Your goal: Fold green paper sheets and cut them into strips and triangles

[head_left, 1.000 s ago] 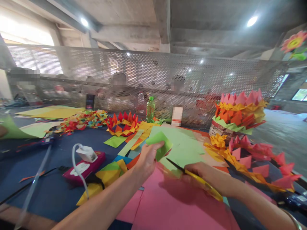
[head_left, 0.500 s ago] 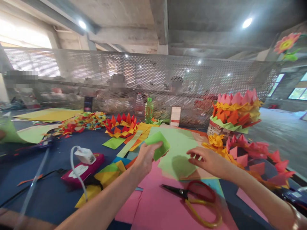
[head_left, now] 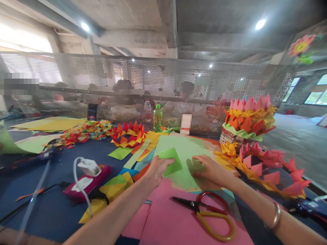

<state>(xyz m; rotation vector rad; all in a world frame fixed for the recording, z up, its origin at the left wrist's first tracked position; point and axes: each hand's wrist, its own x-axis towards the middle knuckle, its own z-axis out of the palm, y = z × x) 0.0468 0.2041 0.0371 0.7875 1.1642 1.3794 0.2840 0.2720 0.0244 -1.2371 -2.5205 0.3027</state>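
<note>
My left hand (head_left: 157,169) is closed on a small folded green paper piece (head_left: 171,160), held just above the table. My right hand (head_left: 209,169) lies on a large light green sheet (head_left: 182,149) with its fingers stretched flat. Scissors (head_left: 206,212) with red and yellow handles rest on pink paper (head_left: 173,224) in front of me, below my right forearm, and neither hand touches them.
Folded paper crowns in pink, orange and yellow (head_left: 249,117) stand at the right, with more (head_left: 127,133) at the back. A magenta pouch with a white charger (head_left: 87,175) lies left. A green bottle (head_left: 157,117) stands before a perforated metal screen (head_left: 153,88); people sit behind it.
My right hand put the scissors down on the pink paper, then moved forward and came to rest flat on the light green sheet. My left hand kept its green piece, lowering slightly.
</note>
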